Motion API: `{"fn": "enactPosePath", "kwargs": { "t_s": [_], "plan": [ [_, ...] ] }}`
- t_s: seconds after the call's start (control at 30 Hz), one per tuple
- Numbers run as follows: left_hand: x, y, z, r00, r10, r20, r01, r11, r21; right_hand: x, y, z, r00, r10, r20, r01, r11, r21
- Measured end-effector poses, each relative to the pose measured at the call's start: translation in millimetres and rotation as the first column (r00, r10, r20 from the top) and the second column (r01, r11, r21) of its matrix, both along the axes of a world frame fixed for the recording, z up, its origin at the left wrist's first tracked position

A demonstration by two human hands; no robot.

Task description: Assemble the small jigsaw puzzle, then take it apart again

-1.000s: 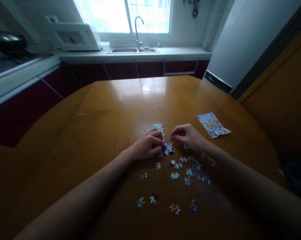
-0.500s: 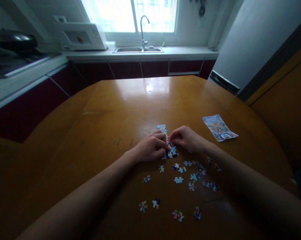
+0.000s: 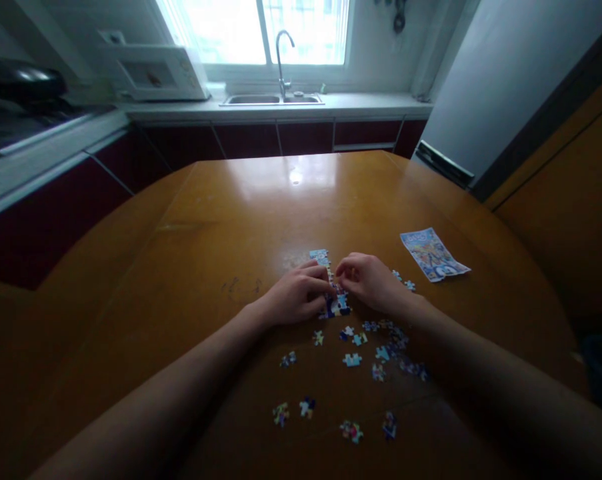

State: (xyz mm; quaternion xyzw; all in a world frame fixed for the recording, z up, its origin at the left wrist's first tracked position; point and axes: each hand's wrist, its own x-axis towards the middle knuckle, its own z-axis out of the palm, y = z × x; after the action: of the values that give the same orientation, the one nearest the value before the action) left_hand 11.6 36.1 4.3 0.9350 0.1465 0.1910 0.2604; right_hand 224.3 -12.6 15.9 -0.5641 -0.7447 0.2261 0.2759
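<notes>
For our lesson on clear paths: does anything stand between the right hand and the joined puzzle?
Nothing visible does: the right hand is just right of the puzzle. The left hand covers part of it from the left, and loose pieces lie elsewhere.

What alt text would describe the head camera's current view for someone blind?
A left hand rests on a partly joined jigsaw on a brown table, the right hand at the jigsaw's right edge. Most loose pieces lie nearer the camera; a printed sheet lies farther right.

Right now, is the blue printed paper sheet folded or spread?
Spread: the sheet lies opened out on the brown wooden table, its printed picture facing up.
</notes>
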Motion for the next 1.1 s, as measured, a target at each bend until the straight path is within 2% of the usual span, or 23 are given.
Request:
{"fn": "enactPosePath", "kwargs": {
  "t_s": [0.13, 0.2, 0.43, 0.77, 1.1],
  "plan": [
    [1.1, -0.7, 2.7, 0.996, 0.050, 0.071, -0.049, 0.999, -0.012, 5.4, -14.4, 9.8, 0.990, -0.132, -0.042, 0.135, 0.988, 0.077],
    [1.7, -0.8, 3.1, 0.990, 0.098, 0.105, -0.098, 0.995, -0.003, 8.1, -23.1, 10.3, 0.990, -0.143, -0.019, 0.144, 0.987, 0.065],
    [0.7, 0.7, 0.4, 0.991, 0.107, 0.082, -0.109, 0.993, 0.032, 7.5, -40.0, -0.5, 0.986, -0.035, 0.166, 0.034, 0.999, 0.009],
    [-0.7, 3.8, -5.4, 0.996, 0.086, 0.004, -0.087, 0.993, 0.086, 10.3, -40.5, 0.5, 0.964, 0.090, 0.250, -0.090, 0.996, -0.010],
    [-0.9, 3.1, -6.9, 0.993, 0.115, 0.035, -0.118, 0.990, 0.078, 8.9, -40.3, -2.8, 0.955, 0.085, 0.286, -0.085, 0.996, -0.012]
  ]
}}
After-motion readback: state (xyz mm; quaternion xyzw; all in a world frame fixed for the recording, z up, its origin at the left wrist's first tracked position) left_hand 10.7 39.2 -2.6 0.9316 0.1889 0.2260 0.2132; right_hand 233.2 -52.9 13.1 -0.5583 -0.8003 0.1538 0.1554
